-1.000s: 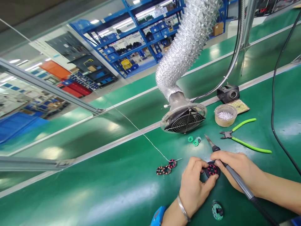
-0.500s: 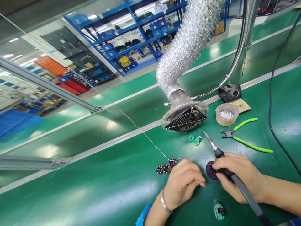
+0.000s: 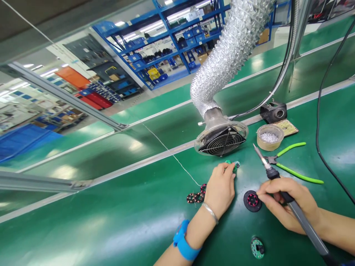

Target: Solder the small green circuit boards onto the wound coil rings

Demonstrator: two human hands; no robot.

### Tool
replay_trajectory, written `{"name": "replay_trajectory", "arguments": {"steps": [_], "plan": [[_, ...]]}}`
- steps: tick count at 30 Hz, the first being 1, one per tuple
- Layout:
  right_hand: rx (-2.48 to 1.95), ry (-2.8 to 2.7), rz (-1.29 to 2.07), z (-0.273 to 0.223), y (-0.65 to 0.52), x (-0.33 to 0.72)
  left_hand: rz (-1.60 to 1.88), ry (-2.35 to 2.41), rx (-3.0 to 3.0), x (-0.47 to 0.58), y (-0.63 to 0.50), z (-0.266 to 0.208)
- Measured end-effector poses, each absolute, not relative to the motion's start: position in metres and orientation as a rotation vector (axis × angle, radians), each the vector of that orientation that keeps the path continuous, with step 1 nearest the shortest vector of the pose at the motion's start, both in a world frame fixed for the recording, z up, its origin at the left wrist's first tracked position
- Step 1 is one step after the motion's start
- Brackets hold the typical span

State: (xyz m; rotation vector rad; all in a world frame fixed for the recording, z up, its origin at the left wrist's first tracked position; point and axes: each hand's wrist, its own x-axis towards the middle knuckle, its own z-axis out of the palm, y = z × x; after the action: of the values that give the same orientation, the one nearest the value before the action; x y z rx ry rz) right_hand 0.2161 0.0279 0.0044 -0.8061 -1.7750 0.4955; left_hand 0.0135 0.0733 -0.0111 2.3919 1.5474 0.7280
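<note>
My left hand [image 3: 220,190] reaches to the small round green circuit boards [image 3: 236,166] below the fan. Its fingers are drawn together at a board and partly cover the group. My right hand [image 3: 290,203] grips a soldering iron [image 3: 298,214], tip pointing up and left, with thumb and forefinger pinched beside a black disc [image 3: 246,204]. In the disc lies a coil ring with pink-red windings [image 3: 252,200]. More wound coil rings [image 3: 195,198] lie left of my left wrist, with solder wire [image 3: 180,166] running down to them. A round green board with a black part [image 3: 257,248] lies nearer me.
A fume extractor fan [image 3: 223,142] on a silver duct [image 3: 222,62] hangs over the bench's back. Green-handled cutters [image 3: 299,173], a tub of metal bits [image 3: 269,137] and a black iron holder [image 3: 273,112] stand to the right. A black cable [image 3: 318,122] runs along the right.
My left hand has moved up and away from me, from beside the coil rings to the green boards. My right hand has drawn back right, uncovering the disc's coil ring. The view has shifted slightly.
</note>
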Motion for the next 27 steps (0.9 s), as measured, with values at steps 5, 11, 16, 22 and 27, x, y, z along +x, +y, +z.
{"name": "replay_trajectory", "arguments": {"steps": [5,11,16,22,27], "plan": [[-0.855,-1.812,0.44,0.001,0.033,0.219,0.674,1.639,2.316,0.019,0.083,-0.01],[-0.82,-1.85,0.358,-0.001,0.037,0.211,0.853,1.44,1.641,0.015,0.06,0.013],[-0.744,-1.907,0.305,0.0,0.039,0.203,0.896,1.191,1.155,0.025,0.038,0.021],[-0.698,-1.977,0.406,-0.003,0.039,0.209,0.904,1.155,1.121,0.021,0.031,0.018],[-0.602,-2.057,0.48,-0.006,0.039,0.212,0.891,1.156,1.082,0.021,0.031,0.012]]}}
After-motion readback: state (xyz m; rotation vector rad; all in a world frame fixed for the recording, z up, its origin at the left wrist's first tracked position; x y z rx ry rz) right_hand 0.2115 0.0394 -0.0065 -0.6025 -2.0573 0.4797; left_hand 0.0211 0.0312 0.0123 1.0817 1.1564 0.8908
